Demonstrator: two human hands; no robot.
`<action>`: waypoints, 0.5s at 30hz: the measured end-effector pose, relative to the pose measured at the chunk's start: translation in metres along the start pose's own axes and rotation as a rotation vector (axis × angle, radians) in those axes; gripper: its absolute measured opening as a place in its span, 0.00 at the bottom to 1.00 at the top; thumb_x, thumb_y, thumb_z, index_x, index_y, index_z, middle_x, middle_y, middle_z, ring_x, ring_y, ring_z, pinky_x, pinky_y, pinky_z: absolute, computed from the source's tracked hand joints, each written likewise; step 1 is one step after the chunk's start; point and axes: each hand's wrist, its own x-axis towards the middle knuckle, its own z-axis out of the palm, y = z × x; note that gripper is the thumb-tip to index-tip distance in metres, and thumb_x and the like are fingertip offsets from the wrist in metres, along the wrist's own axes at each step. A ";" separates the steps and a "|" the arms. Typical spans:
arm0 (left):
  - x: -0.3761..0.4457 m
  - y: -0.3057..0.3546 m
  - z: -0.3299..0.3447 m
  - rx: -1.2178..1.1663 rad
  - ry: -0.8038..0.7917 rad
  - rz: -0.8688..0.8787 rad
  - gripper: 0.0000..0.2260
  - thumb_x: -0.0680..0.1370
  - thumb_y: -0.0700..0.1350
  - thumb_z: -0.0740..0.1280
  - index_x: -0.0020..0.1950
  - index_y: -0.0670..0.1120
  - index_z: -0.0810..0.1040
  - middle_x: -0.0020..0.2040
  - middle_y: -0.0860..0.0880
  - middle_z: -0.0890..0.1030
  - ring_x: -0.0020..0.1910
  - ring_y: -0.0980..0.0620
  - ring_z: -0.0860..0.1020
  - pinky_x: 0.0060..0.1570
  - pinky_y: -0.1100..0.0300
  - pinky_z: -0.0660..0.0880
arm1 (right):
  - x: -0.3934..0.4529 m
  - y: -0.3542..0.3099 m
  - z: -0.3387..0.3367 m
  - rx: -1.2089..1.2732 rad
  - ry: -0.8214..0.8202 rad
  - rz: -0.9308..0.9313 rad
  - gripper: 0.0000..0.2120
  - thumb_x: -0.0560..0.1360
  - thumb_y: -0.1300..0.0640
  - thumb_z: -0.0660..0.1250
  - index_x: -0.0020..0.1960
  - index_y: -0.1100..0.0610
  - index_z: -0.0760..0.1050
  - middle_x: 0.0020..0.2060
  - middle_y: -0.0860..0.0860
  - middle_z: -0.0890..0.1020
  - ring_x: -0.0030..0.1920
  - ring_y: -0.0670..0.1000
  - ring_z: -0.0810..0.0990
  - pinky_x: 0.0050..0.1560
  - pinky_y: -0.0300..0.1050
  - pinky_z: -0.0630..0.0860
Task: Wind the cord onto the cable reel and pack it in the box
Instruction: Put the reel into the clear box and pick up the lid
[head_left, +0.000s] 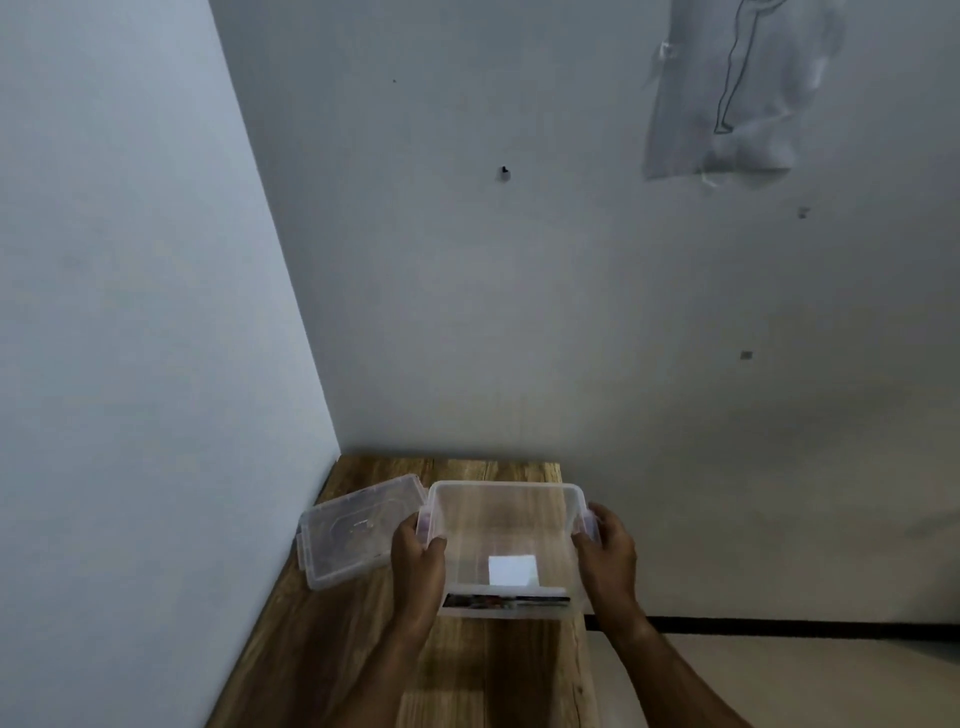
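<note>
Clear glossy plastic box (506, 525), matching plastic lid (353, 530), grained wood table (322, 639)

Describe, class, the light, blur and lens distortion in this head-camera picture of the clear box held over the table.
Head view: dim, cool light; the box and the lid look soft, slightly blurred. A pale bright patch shows through the box floor. The wide lens slants the wall corner, and both hands, left hand and right hand, look dark.

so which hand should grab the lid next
Left. The lid lies on the table just beside the left hand, left of the box. The right hand grips the box's far side and would have to cross over.
</note>
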 end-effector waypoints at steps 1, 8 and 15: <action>-0.012 -0.003 -0.006 0.004 0.010 -0.004 0.12 0.81 0.43 0.65 0.63 0.52 0.71 0.58 0.49 0.78 0.55 0.50 0.78 0.44 0.59 0.76 | -0.011 -0.001 -0.003 -0.003 -0.010 0.000 0.10 0.79 0.62 0.68 0.56 0.50 0.77 0.48 0.46 0.82 0.49 0.47 0.82 0.44 0.43 0.80; -0.081 -0.033 -0.043 0.081 -0.020 -0.106 0.18 0.79 0.42 0.66 0.68 0.46 0.71 0.64 0.50 0.75 0.61 0.49 0.76 0.57 0.52 0.76 | -0.075 0.023 -0.021 -0.089 -0.072 0.055 0.14 0.78 0.64 0.68 0.63 0.55 0.77 0.52 0.48 0.83 0.53 0.50 0.82 0.51 0.53 0.83; -0.135 -0.048 -0.059 0.031 0.023 -0.197 0.17 0.78 0.42 0.68 0.65 0.46 0.69 0.59 0.49 0.75 0.54 0.52 0.77 0.46 0.57 0.77 | -0.120 0.026 -0.038 -0.087 -0.083 0.082 0.12 0.78 0.64 0.67 0.59 0.52 0.77 0.50 0.48 0.83 0.51 0.50 0.82 0.49 0.50 0.82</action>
